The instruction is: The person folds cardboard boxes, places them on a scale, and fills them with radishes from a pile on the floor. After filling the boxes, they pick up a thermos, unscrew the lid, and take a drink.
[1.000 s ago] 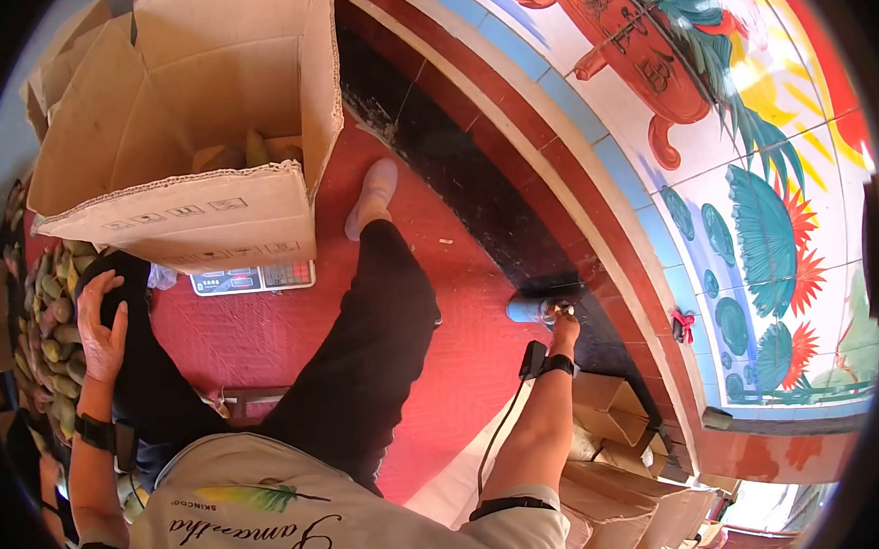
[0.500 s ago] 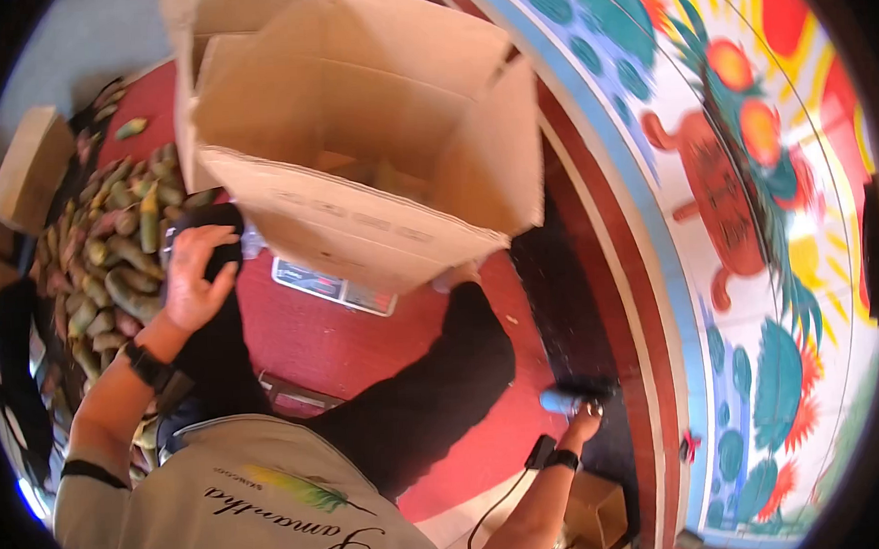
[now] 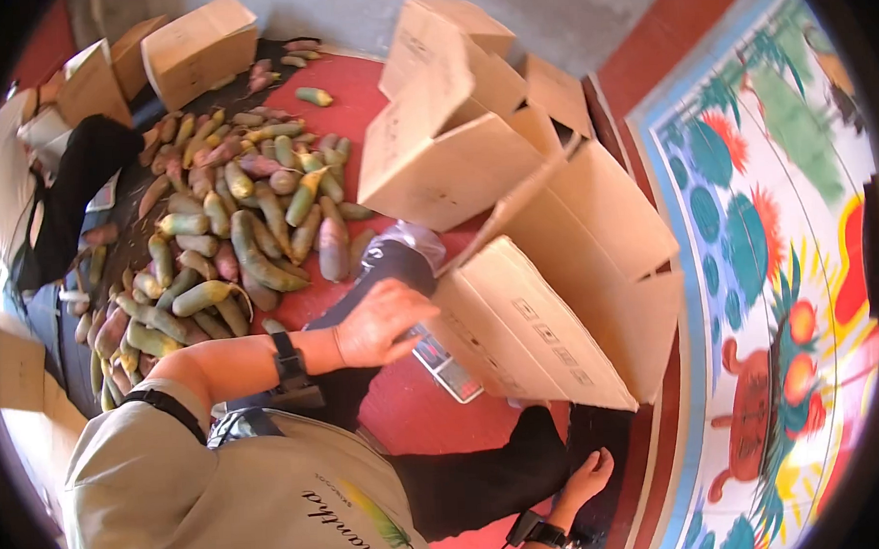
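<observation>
My left hand (image 3: 388,321) is in the air over my knee, by the near wall of a large open cardboard box (image 3: 530,324). Its fingers are loosely bent, with nothing visible in them. The box's flaps stand up, and a scale (image 3: 449,372) with a display and keypad shows at its lower edge. Low on the right, my right hand (image 3: 588,476) is beside my other knee above the dark floor edge. Its fingers are slightly curled and apart, with no object visible in them. A clear plastic bag (image 3: 414,241) lies near my left knee.
Left of me lies a big heap of long green and reddish tuber-like produce (image 3: 252,243). A second open carton (image 3: 445,166) stands beyond the box. More cartons (image 3: 199,54) are at the back left, near another person (image 3: 24,194). A painted wall (image 3: 725,291) runs along the right.
My view has swung left, bringing more of the heap into sight. My left hand has come off my knee toward the box. My right hand is no longer at the blue object, which is out of sight.
</observation>
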Demonstrator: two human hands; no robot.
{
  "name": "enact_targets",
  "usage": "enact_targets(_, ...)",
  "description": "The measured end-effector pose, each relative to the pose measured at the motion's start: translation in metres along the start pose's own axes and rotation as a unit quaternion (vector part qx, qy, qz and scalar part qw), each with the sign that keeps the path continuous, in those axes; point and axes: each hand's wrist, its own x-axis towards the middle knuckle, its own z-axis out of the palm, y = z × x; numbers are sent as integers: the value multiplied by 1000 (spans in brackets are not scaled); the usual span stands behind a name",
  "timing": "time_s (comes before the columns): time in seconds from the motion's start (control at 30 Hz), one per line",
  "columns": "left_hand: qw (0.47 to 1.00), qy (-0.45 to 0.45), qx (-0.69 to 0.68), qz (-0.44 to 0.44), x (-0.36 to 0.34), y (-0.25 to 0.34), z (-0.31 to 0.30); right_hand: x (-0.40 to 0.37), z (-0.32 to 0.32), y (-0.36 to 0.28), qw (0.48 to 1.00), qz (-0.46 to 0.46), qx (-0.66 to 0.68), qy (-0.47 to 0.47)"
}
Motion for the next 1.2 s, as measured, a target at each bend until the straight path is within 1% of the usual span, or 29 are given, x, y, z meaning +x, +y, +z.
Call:
enact_targets(0.07,1000,5,1,-5,-9,-1,-5,-3,12,-39,998,-56,-37,-18)
enact_targets(0.1,1000,18,2,-7,-13,-3,-7,-2,13,-53,997,-67,-39,-23)
enact_targets(0.13,1000,24,8,-15,-18,-6,-13,-1,15,-57,996,-76,-35,-29)
enact_targets(0.2,998,14,15,-60,-28,-13,-24,-2,16,-58,985,-133,-107,-33)
enact_targets(0.23,997,30,24,-71,-34,-22,-30,-3,16,-61,981,-151,-118,-31)
enact_targets(0.33,987,27,74,-141,-55,-52,-55,-2,17,-65,970,-193,-143,-39)
enact_targets(0.37,973,38,93,-209,-65,-57,-62,-1,18,-66,969,-198,-143,-43)
enact_targets(0.4,966,41,97,-236,-83,-73,-65,-1,20,-67,968,-200,-149,-40)
enact_targets(0.47,954,64,76,-282,-112,-87,-71,0,23,-73,966,-204,-155,-39)
enact_targets(0.5,953,64,75,-286,-124,-89,-78,0,22,-76,963,-214,-154,-53)
enact_targets(0.57,950,-57,123,-281,-145,-91,-94,2,21,-87,959,-226,-154,-70)
enact_targets(0.6,949,-57,123,-284,-159,-96,-99,0,21,-99,955,-252,-133,-80)
enact_targets(0.63,927,-131,153,-318,-177,-104,-102,-2,20,-113,950,-277,-112,-91)
enact_targets(0.67,897,-205,180,-347,-195,-111,-103,-3,19,-128,949,-278,-113,-94)
enact_targets(0.73,826,-238,239,-452,-232,-125,-105,-4,16,-167,943,-313,-24,-114)
enact_targets(0.77,792,-242,262,-495,-248,-131,-109,-6,12,-193,936,-336,-6,-103)
enact_targets(0.8,755,-246,285,-537,-264,-137,-114,-6,7,-210,937,-334,-10,-105)
enact_targets(0.87,675,-255,319,-615,-299,-150,-124,-7,-3,-241,918,-382,29,-102)
enact_targets(0.9,664,-254,299,-636,-303,-146,-133,-10,-11,-262,903,-418,22,-97)
enact_targets(0.93,654,-251,279,-657,-305,-141,-142,-12,-18,-278,904,-416,19,-96)
enact_targets(1.0,649,-282,290,-645,-319,-146,-144,-20,-33,-308,862,-483,109,-106)
enact_targets(1.03,642,-286,290,-650,-317,-148,-143,-28,-45,-333,847,-508,121,-99)
enact_targets(1.07,635,-292,288,-654,-315,-149,-142,-28,-56,-348,822,-541,130,-122)
enact_targets(1.13,638,-291,286,-653,-321,-156,-140,-16,-82,-365,745,-590,200,-239)
enact_targets(1.17,630,-302,288,-655,-322,-158,-139,-21,-73,-369,737,-604,260,-156)
enact_targets(1.2,633,-306,288,-650,-318,-156,-139,-28,-66,-371,721,-611,318,-72)
